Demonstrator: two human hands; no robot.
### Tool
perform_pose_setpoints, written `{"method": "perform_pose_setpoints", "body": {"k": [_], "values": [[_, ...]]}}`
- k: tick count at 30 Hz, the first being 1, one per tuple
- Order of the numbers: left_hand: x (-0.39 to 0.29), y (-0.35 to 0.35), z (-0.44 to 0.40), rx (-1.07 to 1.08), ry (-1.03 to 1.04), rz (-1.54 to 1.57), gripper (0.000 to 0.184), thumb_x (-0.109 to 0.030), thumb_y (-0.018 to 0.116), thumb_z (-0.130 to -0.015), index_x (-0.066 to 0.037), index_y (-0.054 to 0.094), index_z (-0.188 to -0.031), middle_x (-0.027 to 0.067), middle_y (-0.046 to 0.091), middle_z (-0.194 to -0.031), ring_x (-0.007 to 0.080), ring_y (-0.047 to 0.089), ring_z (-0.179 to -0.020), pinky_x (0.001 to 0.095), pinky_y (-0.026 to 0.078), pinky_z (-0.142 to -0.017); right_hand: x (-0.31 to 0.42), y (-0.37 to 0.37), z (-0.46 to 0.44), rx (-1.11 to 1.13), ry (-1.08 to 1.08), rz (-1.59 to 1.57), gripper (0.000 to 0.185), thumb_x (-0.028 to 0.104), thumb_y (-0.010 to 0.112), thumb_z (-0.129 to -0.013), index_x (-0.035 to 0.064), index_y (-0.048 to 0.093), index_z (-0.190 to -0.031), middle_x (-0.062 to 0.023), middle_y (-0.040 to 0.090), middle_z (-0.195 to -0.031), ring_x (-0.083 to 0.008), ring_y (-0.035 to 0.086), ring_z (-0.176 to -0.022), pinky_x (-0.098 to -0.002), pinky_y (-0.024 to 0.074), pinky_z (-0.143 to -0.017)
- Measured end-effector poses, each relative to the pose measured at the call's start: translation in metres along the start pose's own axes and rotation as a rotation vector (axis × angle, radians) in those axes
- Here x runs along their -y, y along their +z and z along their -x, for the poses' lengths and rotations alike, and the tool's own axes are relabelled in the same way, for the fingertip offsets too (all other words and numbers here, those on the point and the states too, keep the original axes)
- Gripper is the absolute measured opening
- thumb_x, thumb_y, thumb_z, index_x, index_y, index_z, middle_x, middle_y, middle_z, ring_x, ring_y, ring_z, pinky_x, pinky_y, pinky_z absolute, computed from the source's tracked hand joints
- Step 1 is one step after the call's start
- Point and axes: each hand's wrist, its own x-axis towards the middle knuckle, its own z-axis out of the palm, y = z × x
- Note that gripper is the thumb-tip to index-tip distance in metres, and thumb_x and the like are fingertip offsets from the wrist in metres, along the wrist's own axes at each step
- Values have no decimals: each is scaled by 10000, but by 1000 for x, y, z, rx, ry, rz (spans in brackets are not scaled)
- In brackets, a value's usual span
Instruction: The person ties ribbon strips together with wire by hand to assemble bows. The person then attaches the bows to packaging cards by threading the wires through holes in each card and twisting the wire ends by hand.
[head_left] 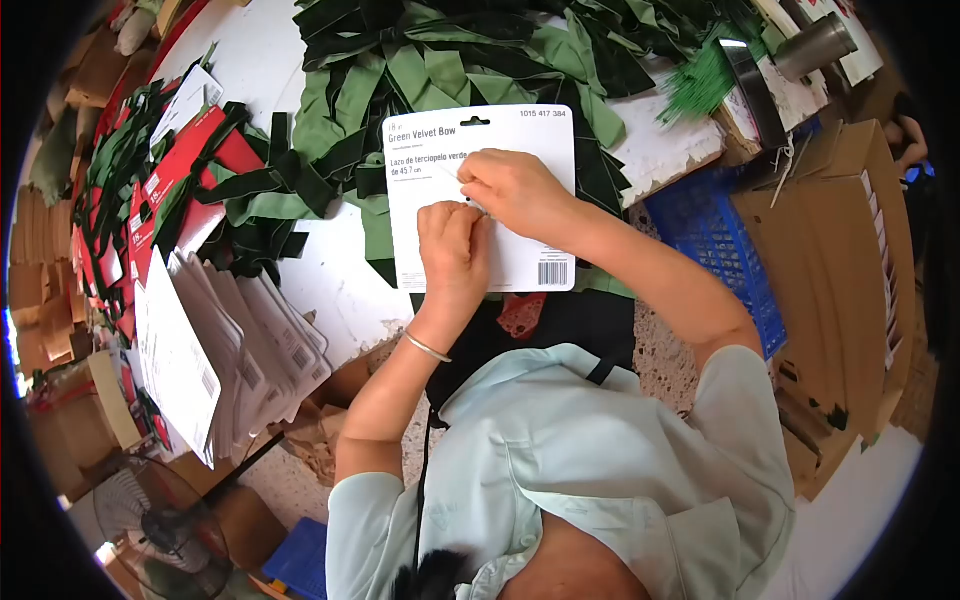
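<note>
A white backing card [425, 255] printed "Green Velvet Bow" faces up in front of me, with a hang slot at its top and a barcode at its lower right. My left hand [453, 240] is closed, its fingertips pinched together at the card's middle. Just above it and to the right, my right hand [515, 195] is closed too, thumb and fingers pressed together. A small dark spot shows on the card between the fingertips. What either hand pinches is too small and hidden to name. Dark and light green velvet ribbons [440, 75] lie under and behind the card.
Red cards with green bows [190, 175] are piled at the left, and a stack of white cards [235, 350] stands near the table edge. A green-bristled brush [700, 85] lies at back right. Beside the table are a blue crate [715, 255], a cardboard box [820, 250] and a fan [160, 530].
</note>
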Motion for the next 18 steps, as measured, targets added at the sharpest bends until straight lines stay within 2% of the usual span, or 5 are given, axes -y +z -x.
{"method": "perform_pose_setpoints", "body": {"k": [3, 5, 11, 16, 18], "values": [[-2, 2, 0, 3, 36, -54, 185, 89, 651, -723, 6, 615, -884, 109, 549, -857, 302, 493, -823, 373, 422, -726, -5, 5, -1, 7, -86, 68, 132, 67, 593, -833, 13, 593, -954, -135, 570, -793, -311, 584, -708, -394, 480, -642], [-3, 0, 1, 14, 47, -78, 189, 86, 655, -719, 6, 623, -888, 108, 554, -865, 300, 494, -823, 372, 423, -730, -9, -3, 3, 188, -166, 123, 147, 45, 581, -818, 4, 590, -960, -130, 569, -837, -308, 588, -741, -382, 491, -656], [-7, -1, -1, -62, 140, -293, 208, 68, 675, -708, 6, 637, -903, 112, 600, -992, 301, 526, -919, 347, 429, -785, -2, -25, 7, 300, -344, 189, 170, 17, 558, -810, -16, 579, -975, -127, 551, -919, -289, 582, -826, -362, 495, -659], [1, 0, 4, -38, -95, -19, 164, 38, 682, -759, 14, 625, -911, 166, 592, -1056, 325, 550, -953, 367, 458, -811, -11, -30, 2, 333, -416, 191, 142, 36, 571, -804, -9, 570, -939, -119, 540, -896, -287, 578, -807, -361, 493, -649], [2, -3, 4, -34, -136, -23, 147, 28, 682, -780, 11, 622, -913, 171, 590, -1068, 321, 563, -963, 360, 470, -803, -13, -30, -2, 328, -463, 248, 127, 47, 580, -789, 2, 561, -907, -109, 528, -870, -277, 576, -785, -361, 491, -635]]}}
